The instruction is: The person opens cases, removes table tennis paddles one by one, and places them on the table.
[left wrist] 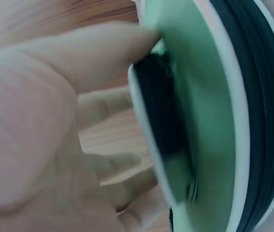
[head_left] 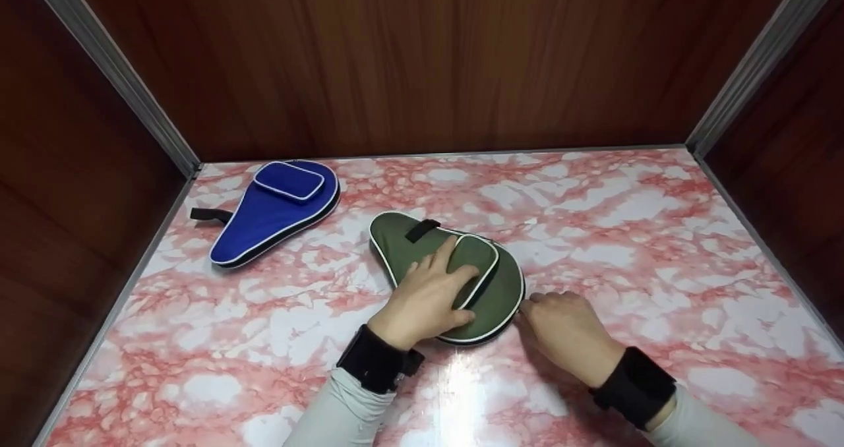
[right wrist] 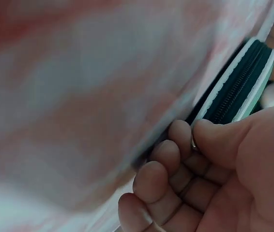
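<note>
A green table tennis paddle case point(head_left: 506, 295) with white piping lies on the table, its narrow end pointing to the far left. My left hand point(head_left: 422, 302) rests on it with spread fingers, over its small front pocket point(head_left: 480, 256). In the left wrist view, the thumb point(left wrist: 113, 50) touches the green cloth beside the pocket. At the rounded right edge, my right hand point(head_left: 567, 331) pinches a metal zipper pull point(right wrist: 193, 143) between thumb and index finger. The black zipper point(right wrist: 236, 87) runs along the case's side and looks closed where it shows.
To the left, a blue paddle case point(head_left: 264, 219) with white piping and a black strap point(head_left: 210, 214) lies on the red-and-white marbled table point(head_left: 626, 236). Dark wooden panels point(head_left: 435, 64) stand behind and on both sides. A black strap point(head_left: 422, 229) lies across the green case.
</note>
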### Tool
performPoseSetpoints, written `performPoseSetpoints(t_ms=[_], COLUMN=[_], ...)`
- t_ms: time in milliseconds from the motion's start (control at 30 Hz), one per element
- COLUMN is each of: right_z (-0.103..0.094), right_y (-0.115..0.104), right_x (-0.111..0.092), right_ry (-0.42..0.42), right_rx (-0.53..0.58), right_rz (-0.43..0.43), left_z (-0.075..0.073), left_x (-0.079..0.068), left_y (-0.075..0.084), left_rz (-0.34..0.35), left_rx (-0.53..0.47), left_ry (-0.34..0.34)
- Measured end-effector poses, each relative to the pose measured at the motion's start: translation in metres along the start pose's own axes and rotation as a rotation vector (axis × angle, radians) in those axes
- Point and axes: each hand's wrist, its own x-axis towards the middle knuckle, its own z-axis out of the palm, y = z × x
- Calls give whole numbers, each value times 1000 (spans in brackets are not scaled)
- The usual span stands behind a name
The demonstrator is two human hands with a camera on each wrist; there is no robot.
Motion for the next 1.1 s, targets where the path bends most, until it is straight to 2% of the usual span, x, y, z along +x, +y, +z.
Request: performPoseSetpoints(t_ms=[133, 233, 367, 500, 700, 1100], right_z=[0, 1, 4, 5, 7, 9], right_y=[19, 35, 52, 60, 64, 62], right_x=[2, 5, 13, 21, 25, 23], right_ry=[-18, -26, -33, -50, -20, 4], right_rx=[-8, -8, 20, 47, 44, 9], right_rz=[53, 91, 129, 151, 145, 99], left_z=[-6, -6, -1, 6, 10, 9], left_x=[0, 1, 2, 2, 2, 1], left_y=[-3, -6, -9, -16, -18, -18], left_rz=[22, 43, 84, 68, 9, -7], left_rx=[-169, -215, -124, -28, -15, -7], left_ry=[-79, -113, -82, -69, -100, -87])
